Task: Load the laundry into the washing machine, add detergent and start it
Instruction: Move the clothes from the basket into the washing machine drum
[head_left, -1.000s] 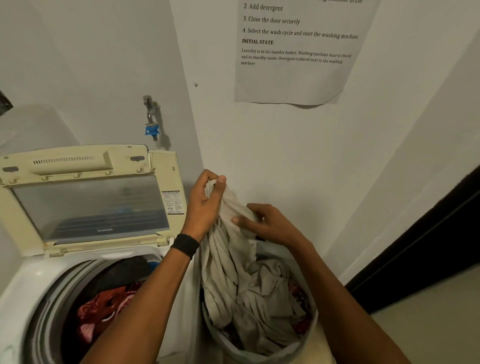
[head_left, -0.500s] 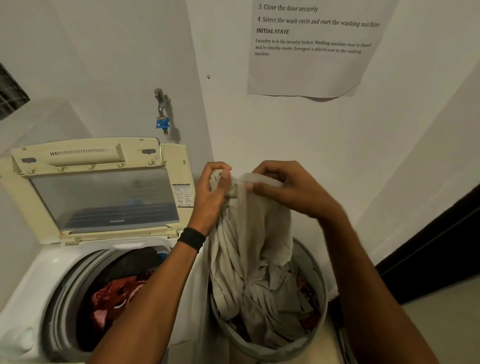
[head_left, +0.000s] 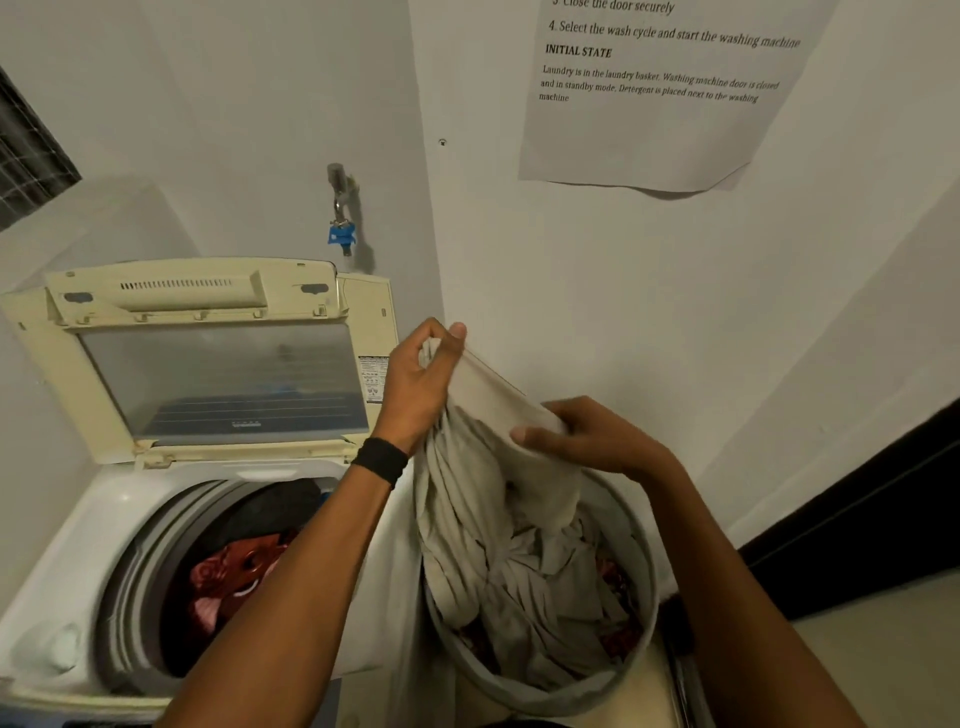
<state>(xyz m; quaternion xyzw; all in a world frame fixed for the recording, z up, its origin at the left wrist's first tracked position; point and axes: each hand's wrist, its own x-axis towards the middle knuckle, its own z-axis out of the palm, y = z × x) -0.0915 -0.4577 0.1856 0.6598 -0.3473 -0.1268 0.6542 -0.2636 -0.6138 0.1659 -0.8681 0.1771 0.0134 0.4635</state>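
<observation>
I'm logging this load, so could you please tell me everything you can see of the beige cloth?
The beige cloth is a large, plain, soft-looking fabric, creased and bunched into long folds. Its top edge is raised above the basket: the left hand pinches the highest corner, and the right hand grips the edge lower down. The rest hangs into the basket, heaped over reddish laundry, beside the open washer.

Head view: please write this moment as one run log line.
step: loading | both hands: gripping beige cloth over basket | washer: lid open, clothes inside
</observation>
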